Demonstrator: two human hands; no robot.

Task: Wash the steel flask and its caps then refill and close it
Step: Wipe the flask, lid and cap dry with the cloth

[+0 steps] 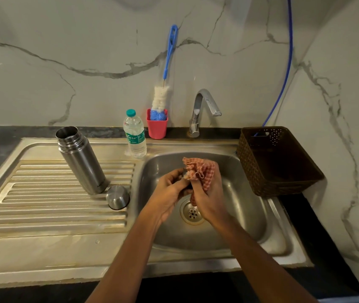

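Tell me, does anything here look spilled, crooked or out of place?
Nothing stands out. The flask stands open on the draining board, its steel cap mouth-down beside it. The left hand and right hand hold a cloth round a small piece over the sink.

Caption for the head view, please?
Over the sink, left hand holds a small part, right hand wipes it with a checked cloth; open steel flask stands on the drainboard.
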